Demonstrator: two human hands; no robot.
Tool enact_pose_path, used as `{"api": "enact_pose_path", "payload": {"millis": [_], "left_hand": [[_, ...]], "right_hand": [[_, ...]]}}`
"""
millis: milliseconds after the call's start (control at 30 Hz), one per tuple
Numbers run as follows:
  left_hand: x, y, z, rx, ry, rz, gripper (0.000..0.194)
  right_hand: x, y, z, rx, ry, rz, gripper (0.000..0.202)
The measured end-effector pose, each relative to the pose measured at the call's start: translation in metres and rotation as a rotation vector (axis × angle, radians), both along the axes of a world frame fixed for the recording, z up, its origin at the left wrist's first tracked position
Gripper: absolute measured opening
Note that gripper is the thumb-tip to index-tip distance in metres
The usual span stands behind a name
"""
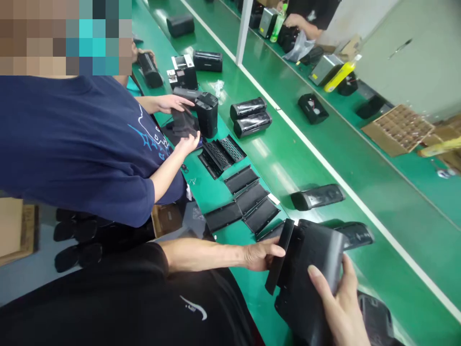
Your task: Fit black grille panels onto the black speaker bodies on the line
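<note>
A large black housing (320, 269) is gripped by my right hand (340, 302), thumb on its face and fingers round its far edge. My left hand (264, 253) pinches a narrow black panel (280, 259) at the housing's left side. The panel stands at an angle to the housing, with a dark gap between them. Left of my hands, several flat black panels (252, 197) lie on the green table (212, 192). Perforated black panels (221, 154) rest farther along it.
A person in a navy shirt (82, 149) handles dark material beside an upright black unit (208, 115). Black cylinders (252, 124) and another unit (319, 197) lie beyond the panels. Across the white line are bottles (342, 74) and a divided carton (398, 127).
</note>
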State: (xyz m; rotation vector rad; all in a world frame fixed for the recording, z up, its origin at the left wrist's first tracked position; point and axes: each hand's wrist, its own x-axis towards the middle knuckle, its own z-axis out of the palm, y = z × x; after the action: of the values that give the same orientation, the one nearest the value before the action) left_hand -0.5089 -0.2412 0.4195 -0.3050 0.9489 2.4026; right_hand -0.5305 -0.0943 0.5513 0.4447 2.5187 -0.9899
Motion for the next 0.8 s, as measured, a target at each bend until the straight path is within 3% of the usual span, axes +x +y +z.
{"api": "enact_pose_path", "payload": {"millis": [67, 133, 233, 333, 500, 700, 800], "left_hand": [[-0.002, 0.003, -0.008, 0.211, 0.085, 0.007, 0.049], [-0.004, 0.005, -0.015, 0.271, 0.141, 0.029, 0.055], [-0.005, 0.006, -0.016, 0.204, 0.193, 0.034, 0.06], [-0.004, 0.002, -0.008, 0.136, 0.203, 0.027, 0.066], [-0.001, -0.008, 0.002, -0.146, 0.225, 0.025, 0.051], [-0.006, 0.002, -0.016, -0.074, 0.207, -0.027, 0.063], [-0.01, 0.005, -0.022, -0.224, 0.244, -0.002, 0.051]], "right_hand": [[-0.004, -0.006, -0.001, 0.017, 0.0, 0.025, 0.119], [-0.007, -0.01, -0.002, 0.017, 0.01, 0.048, 0.119], [-0.01, -0.015, -0.003, 0.025, 0.018, 0.083, 0.121], [-0.011, -0.015, -0.004, 0.039, -0.006, 0.091, 0.121], [-0.01, -0.01, -0.013, 0.065, -0.068, 0.089, 0.127], [-0.02, 0.002, -0.03, 0.024, -0.102, 0.034, 0.122], [-0.015, 0.015, -0.036, -0.034, -0.083, 0.042, 0.121]]}}
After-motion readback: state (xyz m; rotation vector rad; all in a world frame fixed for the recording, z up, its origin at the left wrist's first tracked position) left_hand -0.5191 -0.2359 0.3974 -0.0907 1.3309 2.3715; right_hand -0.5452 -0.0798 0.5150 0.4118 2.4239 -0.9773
